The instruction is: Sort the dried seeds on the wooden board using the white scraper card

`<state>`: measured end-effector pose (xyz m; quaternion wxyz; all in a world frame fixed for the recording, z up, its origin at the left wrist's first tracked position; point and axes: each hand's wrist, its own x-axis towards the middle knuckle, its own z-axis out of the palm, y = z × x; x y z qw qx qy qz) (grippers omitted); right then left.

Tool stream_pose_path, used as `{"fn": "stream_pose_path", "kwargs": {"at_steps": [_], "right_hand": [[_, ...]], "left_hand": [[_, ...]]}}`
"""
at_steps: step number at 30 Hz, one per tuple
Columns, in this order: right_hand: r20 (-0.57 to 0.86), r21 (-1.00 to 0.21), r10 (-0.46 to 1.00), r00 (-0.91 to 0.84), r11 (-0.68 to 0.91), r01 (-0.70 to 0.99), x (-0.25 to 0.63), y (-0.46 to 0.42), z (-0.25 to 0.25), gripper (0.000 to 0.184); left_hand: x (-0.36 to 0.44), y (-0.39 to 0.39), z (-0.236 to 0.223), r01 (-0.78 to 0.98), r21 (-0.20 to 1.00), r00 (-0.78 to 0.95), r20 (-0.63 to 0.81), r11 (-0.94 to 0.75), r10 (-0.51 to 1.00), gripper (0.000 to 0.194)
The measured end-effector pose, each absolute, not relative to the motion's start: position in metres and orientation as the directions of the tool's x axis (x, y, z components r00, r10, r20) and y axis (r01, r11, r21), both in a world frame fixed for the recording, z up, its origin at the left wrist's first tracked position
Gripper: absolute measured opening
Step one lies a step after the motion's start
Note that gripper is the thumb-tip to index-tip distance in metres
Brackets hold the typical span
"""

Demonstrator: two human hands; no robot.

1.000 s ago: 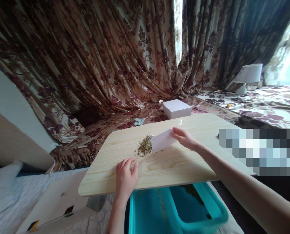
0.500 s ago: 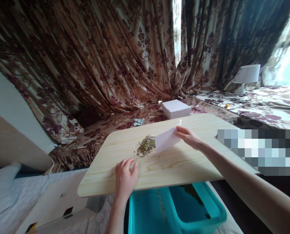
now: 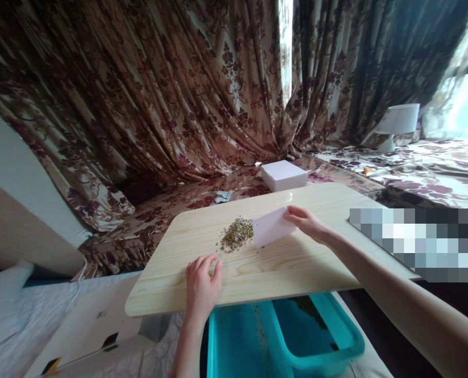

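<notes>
On the pale wooden tabletop [image 3: 297, 268] lies a loose pile of small green and whitish bits [image 3: 236, 234], like seeds or grains. My right hand [image 3: 305, 222] pinches the far right corner of a white card [image 3: 273, 227]. The card is tilted, with its left edge at the right side of the pile. My left hand [image 3: 203, 281] rests near the table's front edge, fingers apart and holding nothing, just in front of the pile. A few stray bits lie around the heap and by the card's lower edge.
Below the table's front edge stands a turquoise divided tub [image 3: 324, 362] with dark bits in its right compartment. A white box [image 3: 284, 177] sits behind the table. A cardboard piece [image 3: 80, 331] lies at left, a white lamp [image 3: 399, 119] stands far right, and patterned curtains hang behind.
My right hand has drawn the white card slightly to the right. The pile looks nearly the same, and my left hand has stayed in place.
</notes>
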<state>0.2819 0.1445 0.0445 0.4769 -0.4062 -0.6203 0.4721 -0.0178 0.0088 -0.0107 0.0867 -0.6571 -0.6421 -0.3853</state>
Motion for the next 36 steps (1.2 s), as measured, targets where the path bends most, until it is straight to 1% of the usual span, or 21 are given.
{"fn": "stream_pose_path", "kwargs": {"at_steps": [4,10,16,23,30,36], "right_hand": [[0.193,-0.974,0.946,-0.259,0.216,0.063,0.285,0.140,0.049,0.022],[0.207,-0.975,0.915,-0.346,0.224,0.010,0.262,0.144,0.053,0.023],[0.158,-0.984,0.897,-0.414,0.178,0.009,0.244,0.149,0.048,0.024],[0.103,-0.992,0.891,-0.442,0.126,0.024,0.255,0.146,0.048,0.024],[-0.004,-0.997,0.864,-0.504,0.037,0.072,0.267,0.136,0.051,0.028],[-0.035,-0.996,0.855,-0.518,0.010,0.084,0.278,0.129,0.050,0.033]], "left_hand": [[-0.018,0.009,-0.011,0.915,0.372,-0.118,0.619,-0.159,0.776,0.023],[-0.018,0.009,-0.011,0.917,0.363,-0.112,0.629,-0.163,0.769,0.022],[-0.017,0.009,-0.010,0.911,0.380,-0.122,0.616,-0.158,0.778,0.023],[-0.017,0.009,-0.010,0.909,0.388,-0.129,0.606,-0.150,0.785,0.022],[-0.018,0.009,-0.012,0.911,0.379,-0.116,0.611,-0.161,0.783,0.024],[-0.019,0.010,-0.012,0.911,0.375,-0.102,0.609,-0.173,0.787,0.025]]}}
